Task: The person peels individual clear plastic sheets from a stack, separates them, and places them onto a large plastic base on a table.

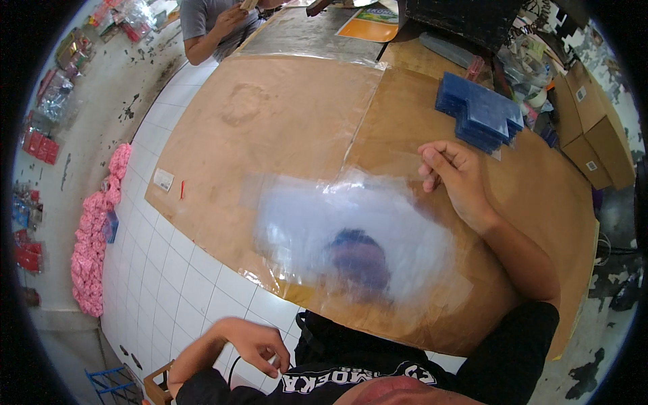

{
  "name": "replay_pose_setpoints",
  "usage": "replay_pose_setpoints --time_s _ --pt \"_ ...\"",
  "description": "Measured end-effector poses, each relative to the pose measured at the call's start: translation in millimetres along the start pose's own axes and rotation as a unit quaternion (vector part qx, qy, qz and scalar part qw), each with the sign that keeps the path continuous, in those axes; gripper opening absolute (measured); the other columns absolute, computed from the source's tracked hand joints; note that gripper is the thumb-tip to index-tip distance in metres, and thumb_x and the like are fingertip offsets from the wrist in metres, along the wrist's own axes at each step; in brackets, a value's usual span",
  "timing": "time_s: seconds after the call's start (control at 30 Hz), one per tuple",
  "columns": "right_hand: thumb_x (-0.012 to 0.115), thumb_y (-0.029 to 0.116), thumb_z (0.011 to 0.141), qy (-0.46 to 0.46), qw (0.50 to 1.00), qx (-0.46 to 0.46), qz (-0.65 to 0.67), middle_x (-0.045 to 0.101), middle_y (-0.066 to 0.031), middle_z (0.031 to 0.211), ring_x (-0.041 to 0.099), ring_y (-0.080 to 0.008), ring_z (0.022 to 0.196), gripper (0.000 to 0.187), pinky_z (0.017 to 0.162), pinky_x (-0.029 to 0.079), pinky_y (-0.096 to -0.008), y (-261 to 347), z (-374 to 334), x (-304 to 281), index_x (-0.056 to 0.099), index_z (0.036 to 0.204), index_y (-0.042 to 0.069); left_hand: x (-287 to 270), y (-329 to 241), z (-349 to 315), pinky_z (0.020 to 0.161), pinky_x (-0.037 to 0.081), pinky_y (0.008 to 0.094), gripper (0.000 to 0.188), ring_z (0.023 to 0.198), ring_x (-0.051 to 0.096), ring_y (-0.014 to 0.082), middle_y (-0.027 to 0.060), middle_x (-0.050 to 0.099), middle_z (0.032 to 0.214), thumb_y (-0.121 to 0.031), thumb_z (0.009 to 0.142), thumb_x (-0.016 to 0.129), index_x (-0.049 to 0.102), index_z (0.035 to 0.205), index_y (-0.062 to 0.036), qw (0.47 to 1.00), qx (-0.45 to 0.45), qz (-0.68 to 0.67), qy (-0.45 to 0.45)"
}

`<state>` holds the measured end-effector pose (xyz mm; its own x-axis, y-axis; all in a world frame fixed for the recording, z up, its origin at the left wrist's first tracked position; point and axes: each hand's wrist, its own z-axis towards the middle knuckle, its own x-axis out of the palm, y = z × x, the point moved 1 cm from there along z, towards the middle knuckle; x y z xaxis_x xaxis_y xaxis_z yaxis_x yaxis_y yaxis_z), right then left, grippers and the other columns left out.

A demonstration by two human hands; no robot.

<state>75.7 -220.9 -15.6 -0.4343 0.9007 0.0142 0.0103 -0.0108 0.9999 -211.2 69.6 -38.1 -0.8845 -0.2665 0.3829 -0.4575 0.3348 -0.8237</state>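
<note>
On the counter (304,101), a seemingly plastic sheet (297,226) is blurred by glare. Any grip is hidden within the nearby right hand (460,177), fingers curled; the left hand (260,345) is held slack, empty.

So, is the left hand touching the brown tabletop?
No, the left hand hangs beyond the near edge of the brown tabletop, with white floor tiles behind it.

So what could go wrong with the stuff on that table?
The right hand is close to the stack of blue pieces, so a bump might knock it crooked. The small white paper and thin red thing lie near the edge of the brown table, so they could get brushed off.
</note>
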Motion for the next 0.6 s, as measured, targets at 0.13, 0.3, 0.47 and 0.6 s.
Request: replay_pose_setpoints --time_s 0.13,0.3,0.47,0.6 --pt "0.054 0.021 0.093 -0.009 1.000 -0.009 -0.004 0.059 -0.0024 0.074 0.054 -0.0071 0.056 0.022 0.052 0.047 -0.0202 -0.6 -1.2 -5.3 0.061 0.099 0.001 -40.1 -86.4 -24.5 0.060 0.049 0.0282 0.020 0.070 0.063 0.0163 0.0068 0.066 0.079 -0.012 0.081 0.064 0.065 0.097 0.0004 0.929 0.218 0.174 -0.244" --pt "0.054 0.021 0.093 0.004 1.000 -0.017 0.025 0.059 -0.0024 0.075 0.055 -0.0077 0.057 0.022 0.052 0.046 -0.0202 -0.2 0.0 -0.6 0.061 0.100 0.001 -118.4 -137.2 -12.0 0.096 0.041 0.0377 0.049 0.114 0.049 0.0227 0.0141 0.052 0.119 -0.017 0.077 0.071 0.052 0.118 0.0013 0.604 0.289 0.333 -0.663" --pt "0.054 0.022 0.093 0.015 0.999 -0.029 0.016 0.059 -0.0016 0.075 0.055 -0.0079 0.058 0.022 0.052 0.044 -0.0205 -1.6 -2.1 -3.8 0.060 0.101 0.002 -168.5 -169.3 18.7 0.099 0.038 0.0371 0.061 0.117 0.046 0.0219 0.0134 0.047 0.125 -0.017 0.076 0.074 0.045 0.126 -0.0012 0.621 0.273 0.367 -0.636" --pt "0.055 0.023 0.093 -0.003 0.999 -0.035 0.020 0.059 -0.0015 0.075 0.054 -0.0080 0.057 0.022 0.052 0.044 -0.0204 -2.8 0.3 -3.1 0.060 0.099 0.002 -194.5 -164.0 22.6 0.078 0.047 0.0302 0.051 0.091 0.058 0.0167 0.0114 0.059 0.102 -0.010 0.077 0.073 0.048 0.121 -0.0008 0.755 0.357 0.177 -0.521"
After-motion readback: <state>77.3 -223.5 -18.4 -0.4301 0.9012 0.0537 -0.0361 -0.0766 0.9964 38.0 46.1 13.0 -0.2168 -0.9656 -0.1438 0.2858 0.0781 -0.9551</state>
